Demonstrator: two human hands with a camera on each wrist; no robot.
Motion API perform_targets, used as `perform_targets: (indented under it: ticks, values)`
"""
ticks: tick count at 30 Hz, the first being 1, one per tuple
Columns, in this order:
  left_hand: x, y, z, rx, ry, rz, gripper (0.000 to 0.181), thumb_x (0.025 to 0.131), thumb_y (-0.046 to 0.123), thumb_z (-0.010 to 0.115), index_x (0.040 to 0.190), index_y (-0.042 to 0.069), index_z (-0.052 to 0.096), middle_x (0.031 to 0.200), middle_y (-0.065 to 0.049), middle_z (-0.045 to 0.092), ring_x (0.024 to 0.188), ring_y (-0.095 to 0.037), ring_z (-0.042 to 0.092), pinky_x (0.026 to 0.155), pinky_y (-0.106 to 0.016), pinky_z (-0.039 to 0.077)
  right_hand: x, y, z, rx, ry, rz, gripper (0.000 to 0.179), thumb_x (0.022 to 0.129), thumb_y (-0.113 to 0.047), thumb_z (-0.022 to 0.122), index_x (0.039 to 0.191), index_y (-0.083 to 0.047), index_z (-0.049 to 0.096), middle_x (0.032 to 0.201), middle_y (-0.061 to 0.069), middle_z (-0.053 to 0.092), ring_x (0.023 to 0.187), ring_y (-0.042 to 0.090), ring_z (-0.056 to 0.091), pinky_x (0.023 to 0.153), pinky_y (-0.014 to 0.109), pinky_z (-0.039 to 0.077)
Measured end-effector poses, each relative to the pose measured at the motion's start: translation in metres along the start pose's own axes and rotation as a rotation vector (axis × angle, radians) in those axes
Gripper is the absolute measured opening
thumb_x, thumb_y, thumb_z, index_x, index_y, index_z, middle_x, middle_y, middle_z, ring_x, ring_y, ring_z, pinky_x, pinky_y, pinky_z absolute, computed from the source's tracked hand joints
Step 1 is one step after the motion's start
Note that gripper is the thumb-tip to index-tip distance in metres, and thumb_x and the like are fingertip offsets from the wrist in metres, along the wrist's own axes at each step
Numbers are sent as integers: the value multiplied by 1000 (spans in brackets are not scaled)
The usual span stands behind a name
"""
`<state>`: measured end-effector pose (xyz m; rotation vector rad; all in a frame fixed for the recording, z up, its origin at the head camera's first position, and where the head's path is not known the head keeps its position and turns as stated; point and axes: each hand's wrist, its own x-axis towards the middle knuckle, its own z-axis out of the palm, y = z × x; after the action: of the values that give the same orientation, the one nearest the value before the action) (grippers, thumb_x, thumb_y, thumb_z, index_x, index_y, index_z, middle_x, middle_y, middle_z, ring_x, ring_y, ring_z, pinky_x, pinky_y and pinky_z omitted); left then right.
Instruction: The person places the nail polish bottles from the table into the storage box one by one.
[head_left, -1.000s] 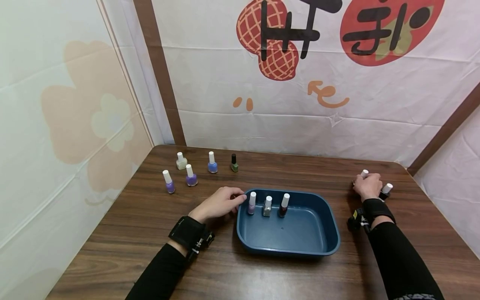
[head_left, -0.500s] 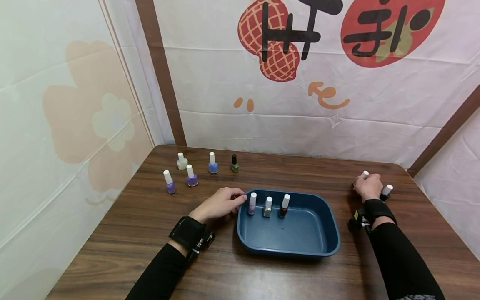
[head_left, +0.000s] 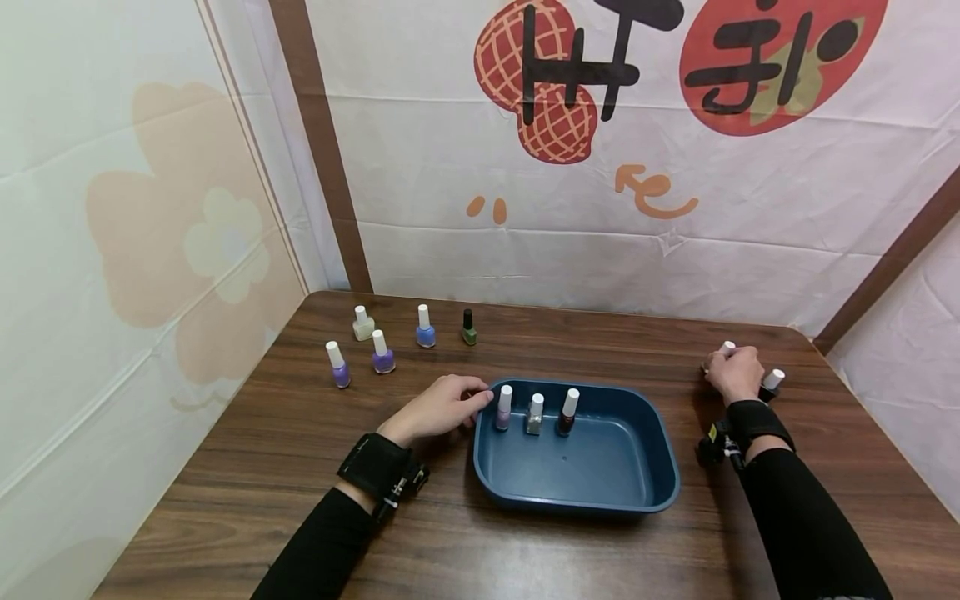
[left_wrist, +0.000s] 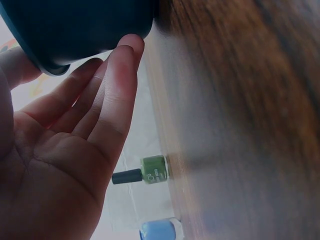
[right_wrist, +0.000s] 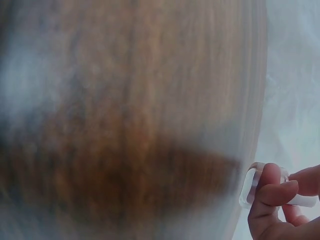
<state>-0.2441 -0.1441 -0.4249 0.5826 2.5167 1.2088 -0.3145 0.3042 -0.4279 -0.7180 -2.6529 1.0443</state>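
At the left end of a blue plastic tray (head_left: 600, 467), my left hand (head_left: 442, 406) holds the side wall. In the left wrist view the thumb goes over the rim and the fingers (left_wrist: 117, 95) press the outer wall. My right hand (head_left: 738, 373), at the far right of the table, pinches a white-capped nail polish bottle (right_wrist: 250, 185) between thumb and fingers. Its glass looks clear with a pale tint; the hand hides part of it. Inside the tray stand a pale purple nail polish (head_left: 503, 412), a silver one (head_left: 534, 417) and a dark one (head_left: 566, 419).
Another white-capped nail polish with a dark body (head_left: 772, 382) stands just right of my right hand. At the back left are two purple bottles (head_left: 341, 371) (head_left: 383, 360), a cream one (head_left: 363, 325), a blue one (head_left: 425, 333) and a black-capped green one (head_left: 469, 333). A printed cloth (head_left: 420, 150) hangs behind the table.
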Motion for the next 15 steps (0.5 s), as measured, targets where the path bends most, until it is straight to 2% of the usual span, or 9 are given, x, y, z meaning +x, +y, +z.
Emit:
perform_targets:
  ticks: [3, 6, 9, 15]
  values:
    - [0, 0, 0, -4, 0, 7, 33, 101, 32, 48, 118, 8, 65, 93, -6, 66, 72, -20, 65, 58, -30, 52, 0, -1, -1, -6, 2, -19, 35, 94, -17, 43, 103, 10, 64, 61, 6, 65, 98, 44, 59, 79, 44, 46]
    - [0, -1, 0, -3, -1, 9, 33, 101, 32, 48, 118, 9, 64, 93, -6, 66, 71, -19, 65, 58, -30, 52, 0, -3, -1, -15, 9, -44, 34, 93, -17, 44, 93, 8, 67, 75, 17, 69, 97, 43, 59, 78, 44, 46]
    - [1, -1, 0, -2, 0, 7, 33, 101, 32, 48, 119, 9, 64, 94, -6, 66, 71, -17, 64, 58, -30, 52, -3, -8, -2, -21, 8, -76, 34, 92, -18, 45, 94, 7, 68, 91, 25, 69, 98, 43, 58, 79, 45, 46]
    - [0, -1, 0, -1, -1, -4, 33, 101, 33, 48, 119, 9, 64, 92, -5, 66, 71, -17, 64, 58, -30, 53, -7, -19, -3, -28, -17, -121, 34, 93, -21, 48, 100, 4, 70, 97, 21, 71, 96, 38, 61, 69, 33, 43]
